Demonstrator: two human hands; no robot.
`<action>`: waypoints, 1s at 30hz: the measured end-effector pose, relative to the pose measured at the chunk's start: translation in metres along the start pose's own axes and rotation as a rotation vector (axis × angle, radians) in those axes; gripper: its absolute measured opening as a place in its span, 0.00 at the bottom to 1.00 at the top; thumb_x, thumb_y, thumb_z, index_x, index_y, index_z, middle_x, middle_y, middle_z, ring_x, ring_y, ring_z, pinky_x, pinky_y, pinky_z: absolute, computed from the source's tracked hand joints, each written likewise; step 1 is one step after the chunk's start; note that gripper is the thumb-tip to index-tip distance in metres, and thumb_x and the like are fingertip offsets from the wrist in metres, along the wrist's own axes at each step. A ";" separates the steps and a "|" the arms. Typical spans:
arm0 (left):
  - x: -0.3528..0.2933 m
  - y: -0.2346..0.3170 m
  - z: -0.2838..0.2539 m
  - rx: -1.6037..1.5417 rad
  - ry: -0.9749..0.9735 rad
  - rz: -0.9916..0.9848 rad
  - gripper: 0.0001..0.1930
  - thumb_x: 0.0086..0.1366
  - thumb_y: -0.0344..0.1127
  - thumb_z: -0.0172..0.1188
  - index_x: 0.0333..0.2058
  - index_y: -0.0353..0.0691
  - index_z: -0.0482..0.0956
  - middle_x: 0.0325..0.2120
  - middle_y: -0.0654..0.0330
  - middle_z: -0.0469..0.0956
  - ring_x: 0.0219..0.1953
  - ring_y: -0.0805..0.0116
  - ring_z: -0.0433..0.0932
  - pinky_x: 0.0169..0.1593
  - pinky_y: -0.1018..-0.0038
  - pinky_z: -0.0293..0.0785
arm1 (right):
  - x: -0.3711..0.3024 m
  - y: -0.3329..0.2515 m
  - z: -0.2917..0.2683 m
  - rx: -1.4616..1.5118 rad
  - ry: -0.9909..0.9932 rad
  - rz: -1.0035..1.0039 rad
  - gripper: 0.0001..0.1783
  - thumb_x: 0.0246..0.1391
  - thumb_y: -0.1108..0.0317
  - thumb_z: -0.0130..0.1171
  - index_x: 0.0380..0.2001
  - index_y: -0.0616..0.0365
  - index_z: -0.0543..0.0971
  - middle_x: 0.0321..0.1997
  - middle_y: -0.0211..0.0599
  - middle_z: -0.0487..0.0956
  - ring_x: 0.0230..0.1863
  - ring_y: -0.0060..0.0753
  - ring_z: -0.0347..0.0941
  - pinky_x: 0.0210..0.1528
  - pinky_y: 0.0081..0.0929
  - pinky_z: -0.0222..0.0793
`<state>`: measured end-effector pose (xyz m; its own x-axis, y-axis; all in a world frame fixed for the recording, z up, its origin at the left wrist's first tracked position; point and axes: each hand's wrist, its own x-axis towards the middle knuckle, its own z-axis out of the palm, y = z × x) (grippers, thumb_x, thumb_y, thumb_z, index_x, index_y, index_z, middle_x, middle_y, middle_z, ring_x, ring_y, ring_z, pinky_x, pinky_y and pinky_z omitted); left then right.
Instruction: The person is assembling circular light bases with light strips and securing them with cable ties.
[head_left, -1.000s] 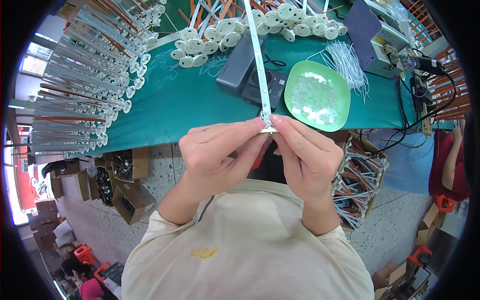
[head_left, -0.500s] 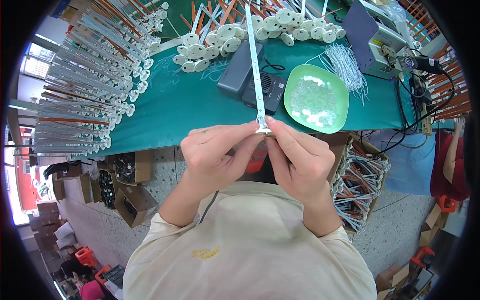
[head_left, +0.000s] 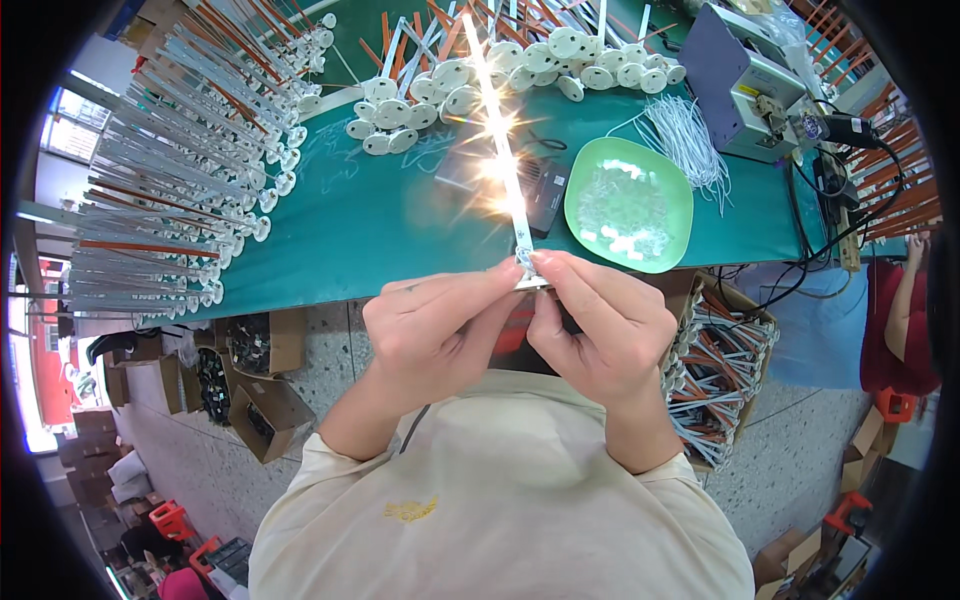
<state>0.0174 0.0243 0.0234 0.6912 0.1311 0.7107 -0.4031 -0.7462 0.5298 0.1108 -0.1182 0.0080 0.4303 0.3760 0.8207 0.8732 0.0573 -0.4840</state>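
Note:
Both my hands meet at the near end of a slim LED strip (head_left: 519, 205), which points away from me over the table. Its LEDs shine brightly, with star-shaped glare. My left hand (head_left: 435, 325) pinches the white round base at that end, thumb and forefinger pressed together. From the other side my right hand (head_left: 605, 325) grips the same end, its thumb lower than its forefinger. The fingertips hide most of the base. Beyond the strip lies a dark grey box-shaped device (head_left: 545, 190), partly washed out by the glare.
Right of the strip sits a green tray (head_left: 684, 215) with small clear and white pieces. White wires (head_left: 685, 140) lie beyond it, beside a grey machine (head_left: 745, 85). Strips with round bases (head_left: 180, 180) crowd the left and back. A filled carton (head_left: 715, 380) stands below right; another person's arm (head_left: 905, 300) shows far right.
The strip's LEDs have gone from dark to brightly lit. My hands have shifted slightly toward me, still holding the strip's end.

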 end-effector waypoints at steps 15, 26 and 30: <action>-0.022 -0.008 0.002 -0.277 -0.038 -0.168 0.23 0.49 0.15 0.63 0.47 0.28 0.77 0.37 0.47 0.82 0.34 0.56 0.84 0.39 0.72 0.80 | -0.001 -0.004 -0.003 0.193 -0.072 -0.022 0.11 0.43 0.85 0.62 0.34 0.70 0.81 0.35 0.51 0.83 0.29 0.40 0.81 0.30 0.24 0.78; -0.011 -0.013 0.002 -0.080 -0.173 0.047 0.26 0.48 0.14 0.60 0.50 0.25 0.76 0.25 0.52 0.79 0.23 0.61 0.77 0.31 0.74 0.75 | -0.006 0.001 0.000 0.275 -0.072 0.091 0.12 0.38 0.84 0.66 0.32 0.67 0.81 0.32 0.46 0.82 0.27 0.39 0.81 0.27 0.23 0.77; -0.012 -0.017 0.002 -0.092 -0.198 0.045 0.26 0.49 0.16 0.63 0.50 0.25 0.76 0.24 0.53 0.79 0.23 0.61 0.78 0.31 0.73 0.76 | -0.005 0.005 -0.005 0.306 -0.171 0.116 0.12 0.39 0.83 0.66 0.32 0.67 0.82 0.33 0.45 0.83 0.29 0.39 0.82 0.28 0.23 0.78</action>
<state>0.0171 0.0343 0.0049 0.7718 -0.0382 0.6347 -0.4827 -0.6849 0.5458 0.1139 -0.1243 0.0033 0.4553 0.5442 0.7046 0.7004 0.2696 -0.6608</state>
